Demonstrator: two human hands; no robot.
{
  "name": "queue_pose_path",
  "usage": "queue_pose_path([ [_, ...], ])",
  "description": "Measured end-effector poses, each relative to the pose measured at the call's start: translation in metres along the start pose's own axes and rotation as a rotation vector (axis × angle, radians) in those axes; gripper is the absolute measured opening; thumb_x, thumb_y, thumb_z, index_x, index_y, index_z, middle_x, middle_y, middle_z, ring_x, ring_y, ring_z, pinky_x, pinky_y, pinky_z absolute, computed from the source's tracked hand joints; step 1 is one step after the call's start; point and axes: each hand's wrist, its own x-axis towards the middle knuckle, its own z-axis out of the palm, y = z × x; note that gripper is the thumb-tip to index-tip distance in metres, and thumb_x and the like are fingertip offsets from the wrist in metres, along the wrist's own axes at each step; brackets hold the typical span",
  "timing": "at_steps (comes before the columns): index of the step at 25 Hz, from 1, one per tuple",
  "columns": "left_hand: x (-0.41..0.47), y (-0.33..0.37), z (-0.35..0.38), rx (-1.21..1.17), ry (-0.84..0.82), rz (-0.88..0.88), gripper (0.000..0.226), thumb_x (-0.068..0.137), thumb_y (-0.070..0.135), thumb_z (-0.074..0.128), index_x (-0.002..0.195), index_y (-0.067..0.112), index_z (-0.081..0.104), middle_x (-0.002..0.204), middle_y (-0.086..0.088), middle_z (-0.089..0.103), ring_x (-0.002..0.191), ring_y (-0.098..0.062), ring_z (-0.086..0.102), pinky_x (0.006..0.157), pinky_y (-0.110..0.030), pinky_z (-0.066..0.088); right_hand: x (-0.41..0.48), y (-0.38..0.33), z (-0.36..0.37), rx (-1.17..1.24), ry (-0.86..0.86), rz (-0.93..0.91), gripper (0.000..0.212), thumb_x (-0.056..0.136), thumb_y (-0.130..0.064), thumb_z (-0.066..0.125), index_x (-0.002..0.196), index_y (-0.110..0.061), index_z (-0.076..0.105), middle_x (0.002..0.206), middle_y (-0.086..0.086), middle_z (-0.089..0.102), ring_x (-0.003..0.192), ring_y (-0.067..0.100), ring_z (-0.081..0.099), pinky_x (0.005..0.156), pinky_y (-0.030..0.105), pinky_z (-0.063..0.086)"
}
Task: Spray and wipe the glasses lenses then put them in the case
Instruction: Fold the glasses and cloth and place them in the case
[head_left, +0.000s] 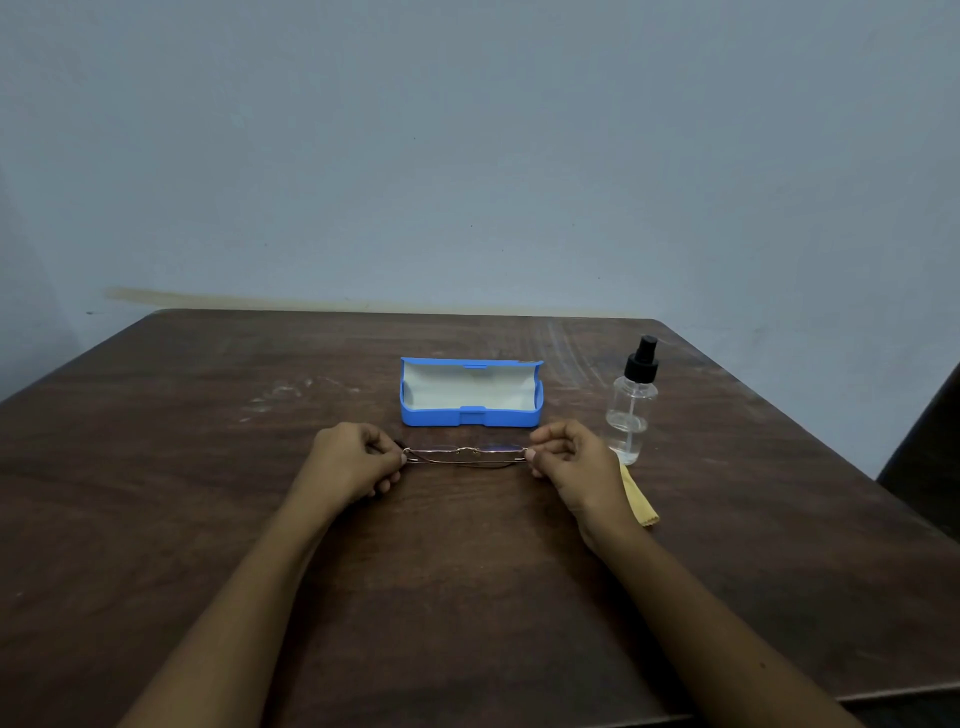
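Plain room, likely a home: worn wooden table (208, 467) against bare blue-grey wall (467, 156).

Thin-framed glasses (464, 456), apparently folded, before open blue case (470, 394).

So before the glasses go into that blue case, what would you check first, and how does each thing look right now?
1. Case lid open: ok.
2. Case interior free of other items: ok.
3. Glasses held at both ends by the left hand and right hand: ok.
4. Temples folded flat: ok, they appear folded behind the lenses.
5. Lenses sprayed and wiped clean: cannot tell.
6. Spray bottle and yellow cloth out of the path to the case: ok, both lie to the right.
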Motion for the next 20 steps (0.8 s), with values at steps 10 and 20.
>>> queue_pose_path([
  [10,-0.0024,0.0005,0.0005,-0.079,0.005,-0.018,0.005,0.079,0.004,0.062,0.075,0.007,0.063,0.057,-0.004,0.061,0.029,0.003,0.047,0.032,-0.01,0.037,-0.001,0.0016,0.0009,-0.04,0.02,-0.019,0.02,0.081,0.0,0.062,0.078,-0.019,0.057,0.072,-0.001,0.06,0.064,0.01,0.058,0.069,0.027,0.051],
  [20,-0.0022,0.0015,0.0,-0.057,-0.009,-0.013,0.005,0.081,0.005,0.059,0.079,0.007,0.064,0.059,-0.004,0.063,0.031,0.003,0.048,0.034,-0.01,0.039,-0.0033,-0.0009,-0.0002,-0.078,0.007,-0.043,0.017,0.084,-0.005,0.06,0.08,-0.021,0.059,0.075,0.0,0.062,0.069,0.011,0.06,0.072,0.031,0.053],
])
